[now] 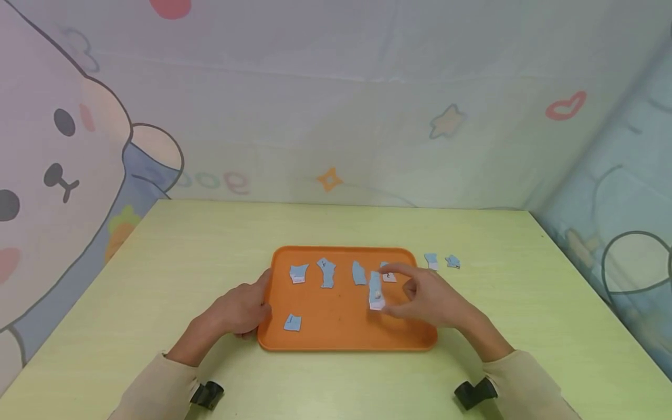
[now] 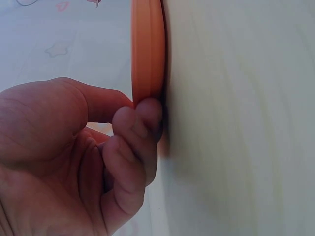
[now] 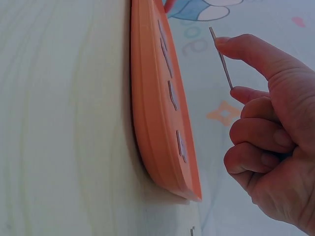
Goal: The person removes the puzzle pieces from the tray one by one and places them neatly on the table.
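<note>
Head view: left hand [image 1: 240, 307] grips the left edge of the orange rectangular tray [image 1: 336, 333]; right-hand [image 1: 433, 296] thumb and index finger pinch a long, irregular light-blue-and-white flat piece [image 1: 375, 287], raised over the tray's right half. Risk (judged): contact is at the piece's ends only, so a slack pinch could drop it, excess squeeze bow it; low knuckles could shift neighbours. Count: one tray; one held piece; five other light-blue flat pieces [image 1: 359, 273] on the tray; two loose light-blue pieces [image 1: 431, 261] beside it on the pale yellow-green bench [image 1: 341, 227].
</note>
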The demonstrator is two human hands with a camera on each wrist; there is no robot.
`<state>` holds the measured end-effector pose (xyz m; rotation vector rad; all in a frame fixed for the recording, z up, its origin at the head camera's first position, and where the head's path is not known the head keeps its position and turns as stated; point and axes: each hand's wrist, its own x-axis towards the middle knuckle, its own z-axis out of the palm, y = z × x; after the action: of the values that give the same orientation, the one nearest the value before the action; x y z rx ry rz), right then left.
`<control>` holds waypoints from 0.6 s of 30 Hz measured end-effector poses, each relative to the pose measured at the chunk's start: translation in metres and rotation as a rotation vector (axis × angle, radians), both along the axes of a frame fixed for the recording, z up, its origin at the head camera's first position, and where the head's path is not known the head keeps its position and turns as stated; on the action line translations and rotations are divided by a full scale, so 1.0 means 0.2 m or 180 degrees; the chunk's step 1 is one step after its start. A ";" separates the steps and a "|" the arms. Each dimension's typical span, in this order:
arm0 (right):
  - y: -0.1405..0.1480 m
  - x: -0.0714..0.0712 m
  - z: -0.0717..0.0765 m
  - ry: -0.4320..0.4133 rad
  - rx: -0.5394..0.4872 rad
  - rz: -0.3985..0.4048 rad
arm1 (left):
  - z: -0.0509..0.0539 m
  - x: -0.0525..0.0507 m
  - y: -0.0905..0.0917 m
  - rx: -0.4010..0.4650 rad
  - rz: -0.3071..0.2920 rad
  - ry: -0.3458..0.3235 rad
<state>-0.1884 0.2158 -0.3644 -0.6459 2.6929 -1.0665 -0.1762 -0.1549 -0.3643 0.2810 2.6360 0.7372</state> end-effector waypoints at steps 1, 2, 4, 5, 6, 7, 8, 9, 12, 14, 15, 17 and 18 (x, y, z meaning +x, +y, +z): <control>0.01 0.00 0.00 -0.0011 -0.0005 -0.0008 | 0.00 0.00 0.00 0.0002 0.0005 0.0003; 0.01 -0.01 0.00 -0.0024 -0.0007 -0.0016 | 0.00 0.00 0.00 0.0003 0.0004 0.0009; 0.03 -0.01 0.00 -0.0034 -0.0005 -0.0022 | 0.00 0.00 0.00 0.0009 0.0003 0.0012; 0.03 -0.01 0.00 -0.0034 -0.0006 -0.0024 | 0.00 0.00 0.00 0.0013 0.0006 0.0010; 0.04 -0.02 0.01 -0.0025 -0.0006 -0.0027 | 0.00 0.00 0.00 0.0017 0.0008 0.0008; 0.05 -0.02 0.01 -0.0016 -0.0008 -0.0029 | -0.01 0.00 0.00 0.0019 0.0014 0.0007; 0.06 -0.02 0.01 -0.0010 -0.0008 -0.0027 | 0.00 0.00 0.00 0.0020 0.0018 0.0004; 0.06 -0.02 0.02 -0.0010 -0.0017 -0.0027 | 0.00 0.00 0.00 0.0018 0.0022 0.0002; 0.09 -0.02 0.03 -0.0039 -0.0066 -0.0043 | 0.00 0.00 0.00 0.0022 0.0018 0.0016; 0.10 -0.03 0.03 -0.0072 -0.0094 -0.0059 | 0.00 0.00 0.01 0.0025 0.0011 0.0026; 0.11 -0.03 0.04 -0.0080 -0.0105 -0.0070 | 0.00 0.00 0.01 0.0031 0.0008 0.0032; 0.13 -0.04 0.04 -0.0087 -0.0110 -0.0085 | 0.00 0.00 0.01 0.0039 0.0002 0.0038; 0.13 -0.04 0.04 -0.0084 -0.0112 -0.0093 | 0.00 0.00 0.00 0.0043 0.0002 0.0034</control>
<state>-0.1968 0.2424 -0.3568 -0.5960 2.6748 -1.1238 -0.1763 -0.1539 -0.3644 0.2888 2.6422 0.7560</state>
